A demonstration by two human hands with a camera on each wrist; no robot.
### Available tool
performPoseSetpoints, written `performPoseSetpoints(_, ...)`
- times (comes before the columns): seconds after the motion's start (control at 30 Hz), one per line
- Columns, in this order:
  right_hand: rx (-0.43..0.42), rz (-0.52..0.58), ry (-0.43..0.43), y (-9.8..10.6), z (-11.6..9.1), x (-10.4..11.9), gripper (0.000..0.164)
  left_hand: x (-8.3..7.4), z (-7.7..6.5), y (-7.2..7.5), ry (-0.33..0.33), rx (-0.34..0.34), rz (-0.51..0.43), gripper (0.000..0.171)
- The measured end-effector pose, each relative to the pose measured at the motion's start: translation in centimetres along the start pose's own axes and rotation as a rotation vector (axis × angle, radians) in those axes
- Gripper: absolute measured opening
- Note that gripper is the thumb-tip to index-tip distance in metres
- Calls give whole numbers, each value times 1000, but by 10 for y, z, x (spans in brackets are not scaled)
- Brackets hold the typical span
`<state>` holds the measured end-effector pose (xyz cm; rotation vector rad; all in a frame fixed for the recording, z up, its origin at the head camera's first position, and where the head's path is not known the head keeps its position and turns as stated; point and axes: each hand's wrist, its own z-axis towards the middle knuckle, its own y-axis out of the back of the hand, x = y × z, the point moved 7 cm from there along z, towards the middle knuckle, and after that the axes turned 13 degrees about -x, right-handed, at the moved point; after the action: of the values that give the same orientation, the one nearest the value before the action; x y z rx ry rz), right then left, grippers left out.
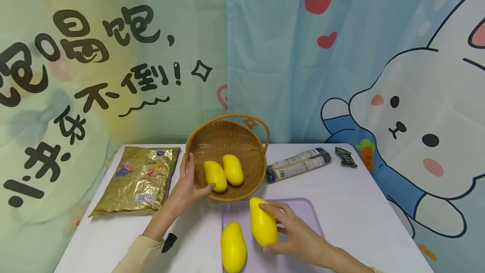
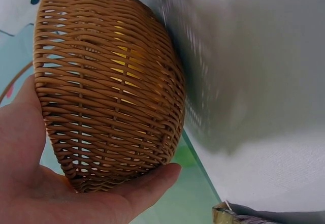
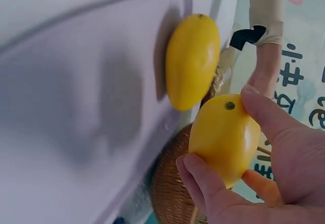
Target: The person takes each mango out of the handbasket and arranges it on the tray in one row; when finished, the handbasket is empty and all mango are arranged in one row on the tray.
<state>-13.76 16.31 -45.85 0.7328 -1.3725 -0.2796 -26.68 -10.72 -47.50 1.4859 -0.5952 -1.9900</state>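
My left hand grips the left rim of a brown wicker basket, with the thumb at the front edge. The basket is tilted, its mouth facing me; in the left wrist view its woven side rests against the fingers. Two yellow mangoes lie inside, one left and the other right. Between thumb and fingers, my right hand holds another mango above the lilac tray, in front of the basket. A further mango lies on the tray's left side.
Left of the basket lies a gold foil bag with fruit pictures. A long dark-and-clear package and a small black packet lie at the back right of the white table. Printed curtains hang behind.
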Motion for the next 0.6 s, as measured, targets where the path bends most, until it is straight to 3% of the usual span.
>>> performPoseSetpoints(0.3,88,-5,-32,-33,-10,-19,83,0,-1,-1,4,5,9,114)
performPoseSetpoints(0.6,88,-19,-46,-44,-14,-25,84,-1,0,0,-9,-1,14,115)
